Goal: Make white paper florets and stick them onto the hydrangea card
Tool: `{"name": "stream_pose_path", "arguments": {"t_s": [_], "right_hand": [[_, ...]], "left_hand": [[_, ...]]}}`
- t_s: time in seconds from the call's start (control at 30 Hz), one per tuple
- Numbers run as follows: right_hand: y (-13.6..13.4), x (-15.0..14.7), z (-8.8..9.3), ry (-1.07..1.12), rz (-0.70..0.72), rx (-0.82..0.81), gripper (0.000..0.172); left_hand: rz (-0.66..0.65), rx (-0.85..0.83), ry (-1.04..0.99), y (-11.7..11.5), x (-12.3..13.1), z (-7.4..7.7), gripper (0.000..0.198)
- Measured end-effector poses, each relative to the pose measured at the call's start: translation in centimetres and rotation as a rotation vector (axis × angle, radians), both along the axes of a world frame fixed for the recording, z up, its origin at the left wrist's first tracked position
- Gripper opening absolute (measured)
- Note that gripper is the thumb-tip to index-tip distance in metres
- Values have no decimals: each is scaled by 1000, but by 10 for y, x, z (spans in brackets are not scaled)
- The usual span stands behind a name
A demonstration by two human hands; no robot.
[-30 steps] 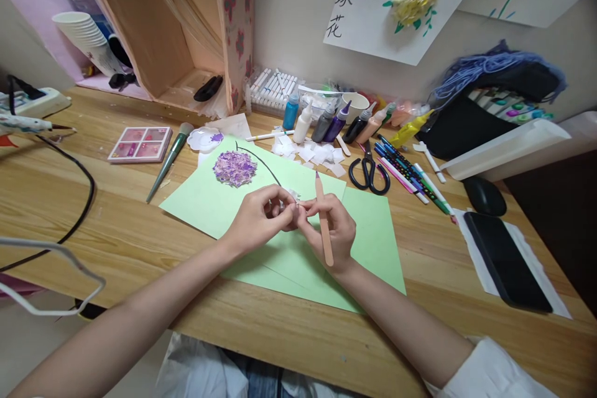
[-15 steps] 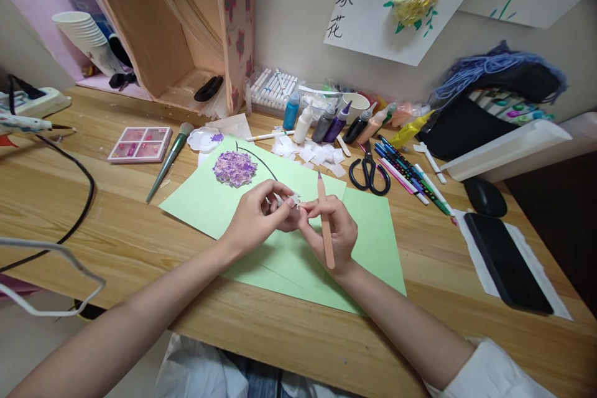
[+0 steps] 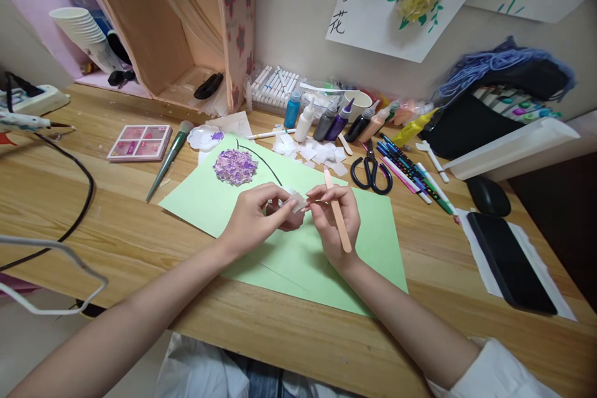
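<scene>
Between the thumb and fingers of my left hand (image 3: 259, 211) is a small piece of white paper (image 3: 295, 199). My right hand (image 3: 339, 217) holds a flat wooden craft stick (image 3: 339, 214), tilted across its fingers. The right fingertips are close to the paper's edge; whether they touch it I cannot tell. Both hands are over overlapping light green sheets (image 3: 373, 249). A round clump of purple and pink scraps (image 3: 235, 167) lies on the green sheet at the upper left, with a curved black line (image 3: 261, 158) beside it.
Loose white paper pieces (image 3: 321, 152) lie behind the hands, near squeeze bottles (image 3: 305, 121) of several colours. Black-handled scissors (image 3: 371, 174) and several pens (image 3: 410, 171) are to the right. A brush (image 3: 170, 158) and a pink palette (image 3: 140, 142) lie left. A phone (image 3: 510, 261) rests at far right.
My right hand has drawn slightly right, away from my left, and the craft stick has tilted more. More of the white paper shows in my left hand, which has hardly moved.
</scene>
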State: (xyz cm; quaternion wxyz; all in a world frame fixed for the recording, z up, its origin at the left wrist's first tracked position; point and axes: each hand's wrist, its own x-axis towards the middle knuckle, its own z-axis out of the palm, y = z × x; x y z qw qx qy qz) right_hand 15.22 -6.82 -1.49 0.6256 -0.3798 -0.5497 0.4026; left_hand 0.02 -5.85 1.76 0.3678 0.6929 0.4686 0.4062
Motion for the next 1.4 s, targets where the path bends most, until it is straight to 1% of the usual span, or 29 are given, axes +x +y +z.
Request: {"name": "stream_pose_path", "arguments": {"t_s": [0.13,0.3,0.47,0.6,0.83,0.93,1.13,1.23,1.4], "right_hand": [[0,-1,1,-82,-25,18,18],[-1,-2,1,-136,-77,30,17],[-1,-2,3,-161,-66,72,21],[0,-3,4,-143,-49,93,21],[0,-3,3,-116,-31,76,19],[-1,-3,2,-114,-27,64,17],[-1,-3,3,-133,-16,70,16],[-1,-3,3,-134,-7,76,17],[-2,-3,3,-134,11,73,17]], "left_hand": [[-10,32,21,0,0,0,17],[17,29,13,1,-1,0,15],[8,41,5,1,-2,2,14],[-25,-20,-15,-1,-1,4,16],[-146,-221,-132,-1,-4,6,28],[-152,-264,-161,0,-5,6,28],[-98,-336,-203,2,-4,4,24],[-111,-373,-234,0,-3,3,24],[-148,-381,-243,-1,-2,4,23]]}}
